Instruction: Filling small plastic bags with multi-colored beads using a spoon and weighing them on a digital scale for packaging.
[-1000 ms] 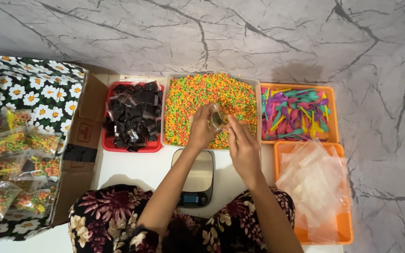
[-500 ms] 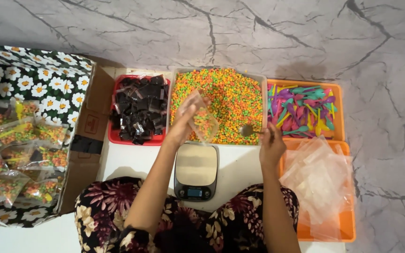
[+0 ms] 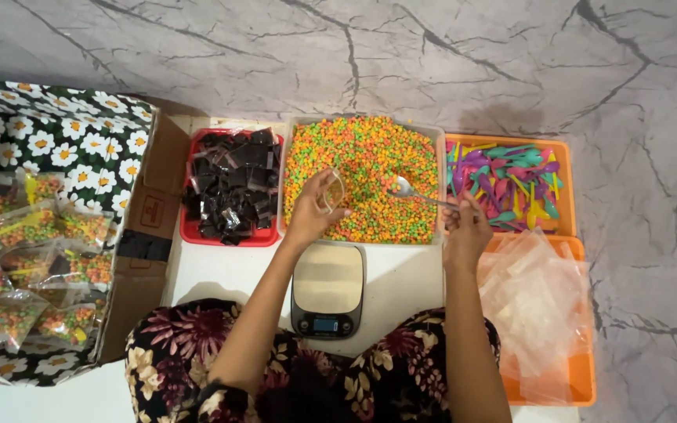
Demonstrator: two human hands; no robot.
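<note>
Left hand (image 3: 313, 211) raised over the near edge of the wide shallow tray of small orange, green and yellow pellets (image 3: 370, 168), fingers curled and clamped around a small clear plastic pouch (image 3: 331, 193) held with its mouth turned toward the other hand. Right hand (image 3: 464, 231) closed around the handle of a slim metal spoon (image 3: 417, 192), thumb and fingers pinched together on it, bowl of the spoon reaching out to the left of that hand and lying down among the pellets, just beside the pouch but not touching it. Directly below and between the two hands, close to the left wrist, a small digital kitchen scale with a bare steel platform (image 3: 327, 288) resting on the white tabletop (image 3: 221, 270). Left of the left hand, a red rectangular tray of dark glossy wrapped squares (image 3: 231, 188). Above and just right of the right hand, an orange tray of small plastic spoons in purple, teal, yellow and pink (image 3: 511, 182). Below and to the right of the right hand, nearly touching the forearm, a second orange tray heaped with empty clear plastic bags (image 3: 538, 305). Far off to the left of both hands, a cardboard box covered in daisy-print paper (image 3: 131, 235), filled with sealed clear packets of the coloured pellets (image 3: 33, 266). Both forearms coming up from a lap in dark floral fabric (image 3: 197, 352).
</note>
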